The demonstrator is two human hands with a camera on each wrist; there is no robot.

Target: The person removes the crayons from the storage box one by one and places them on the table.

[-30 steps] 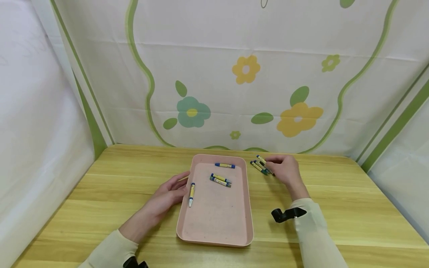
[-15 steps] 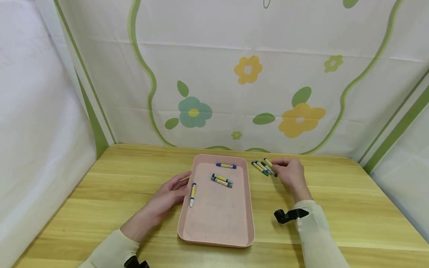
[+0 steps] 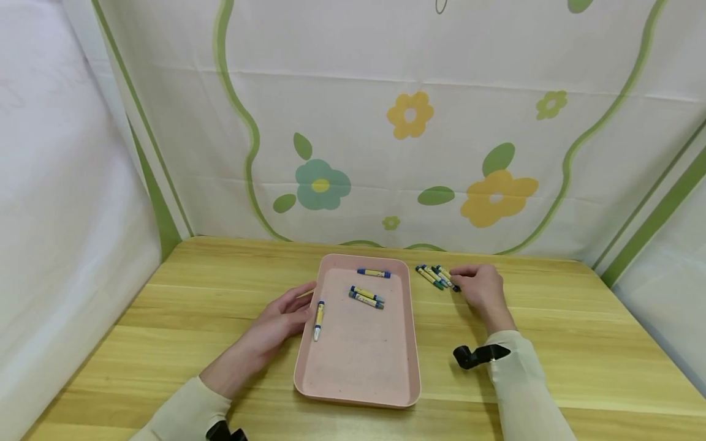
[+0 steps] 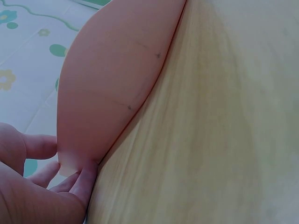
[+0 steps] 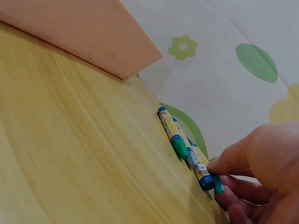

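My left hand (image 3: pixel 276 321) rests at the left wall of the pink tray (image 3: pixel 358 373), fingers fairly straight against its outside; the left wrist view shows thumb and fingertips touching the tray's wall (image 4: pixel 107 84). Right of the tray, my right hand (image 3: pixel 482 291) is at a small group of crayons with yellow wrappers. Thumb and fingers pinch a crayon (image 5: pixel 202 169) at the group's right side. A green-tipped crayon (image 5: pixel 173 133) lies at the group's left. My right fingertips are partly hidden behind the crayons in the right wrist view.
Inside the tray lie a blue crayon (image 3: pixel 374 273), a grey crayon (image 3: pixel 366 300) touching another crayon (image 3: pixel 365 293), and a white-tipped crayon (image 3: pixel 319 318) along the left wall. A flowered white curtain (image 3: pixel 364 135) closes off the back of the wooden table (image 3: pixel 496 392).
My right hand has shifted slightly right and lower, and the crayon at its fingertips has come down from a raised tilt to lie among the others. My left hand keeps its place at the tray.
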